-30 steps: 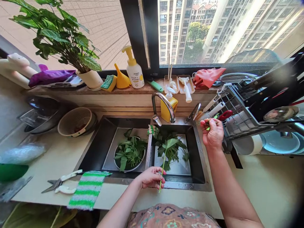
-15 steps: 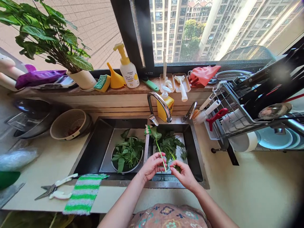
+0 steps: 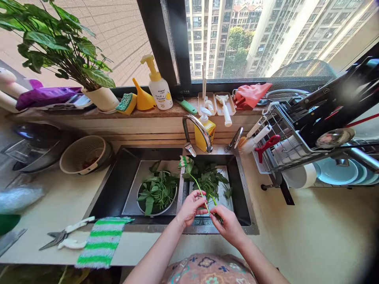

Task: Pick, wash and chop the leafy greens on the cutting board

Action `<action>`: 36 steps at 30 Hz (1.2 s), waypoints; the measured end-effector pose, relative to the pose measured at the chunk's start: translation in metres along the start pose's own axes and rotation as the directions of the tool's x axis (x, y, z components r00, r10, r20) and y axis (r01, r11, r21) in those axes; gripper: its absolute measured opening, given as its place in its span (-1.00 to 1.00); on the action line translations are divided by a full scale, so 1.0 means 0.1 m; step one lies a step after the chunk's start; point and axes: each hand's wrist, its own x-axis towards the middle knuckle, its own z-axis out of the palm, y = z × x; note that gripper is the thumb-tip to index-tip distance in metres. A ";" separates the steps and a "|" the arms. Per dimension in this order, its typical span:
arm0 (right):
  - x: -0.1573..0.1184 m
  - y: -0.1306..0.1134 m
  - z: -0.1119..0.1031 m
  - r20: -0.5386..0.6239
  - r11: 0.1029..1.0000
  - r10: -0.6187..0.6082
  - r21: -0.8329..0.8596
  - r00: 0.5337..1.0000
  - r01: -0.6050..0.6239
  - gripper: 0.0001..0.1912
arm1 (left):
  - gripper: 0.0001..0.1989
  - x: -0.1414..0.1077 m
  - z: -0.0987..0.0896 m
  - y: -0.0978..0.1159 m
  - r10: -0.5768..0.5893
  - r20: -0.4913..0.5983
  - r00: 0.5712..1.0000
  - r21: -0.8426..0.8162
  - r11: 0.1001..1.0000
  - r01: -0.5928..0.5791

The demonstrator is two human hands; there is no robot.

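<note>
Over the front of the right sink basin, my left hand point(image 3: 192, 207) pinches a long green vegetable stem point(image 3: 196, 182) with a leaf at its far end. My right hand point(image 3: 225, 221) is closed close beside it, its fingertips at the stem's lower end. A short green piece point(image 3: 213, 200) sticks out from the right hand. Below and beyond my hands, a heap of leafy greens point(image 3: 207, 178) lies in the right basin. In the left basin a round bowl point(image 3: 177, 197) holds more leafy greens point(image 3: 158, 190).
A curved faucet point(image 3: 197, 120) arches over the sink divider, where a striped cloth point(image 3: 186, 161) hangs. Pliers point(image 3: 63, 235) and a green-and-white cloth point(image 3: 100, 241) lie left of the sink, near a colander point(image 3: 85, 154). At the right stands a dish rack point(image 3: 291, 134).
My right hand has moved left to the lower end of the stem, so both hands are now at it. The stem leans further left, and the view has shifted slightly.
</note>
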 end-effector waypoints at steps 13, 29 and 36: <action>0.20 0.17 0.01 -0.119 0.932 0.216 0.322 0.969 -0.168 -0.90 | -0.58 -0.08 -0.09 -0.02 -0.099 0.148 0.984 0.055 0.994 0.091; 1.43 0.23 -1.31 -0.507 0.349 0.610 0.862 0.609 0.368 -0.84 | -0.66 -0.18 -0.34 -0.11 -0.265 0.216 0.940 0.171 0.958 0.231; 1.21 0.08 -1.36 -0.543 0.417 0.526 0.836 0.655 0.357 -0.86 | -0.64 -0.07 -0.46 -0.21 -0.319 0.203 0.926 0.125 0.946 0.299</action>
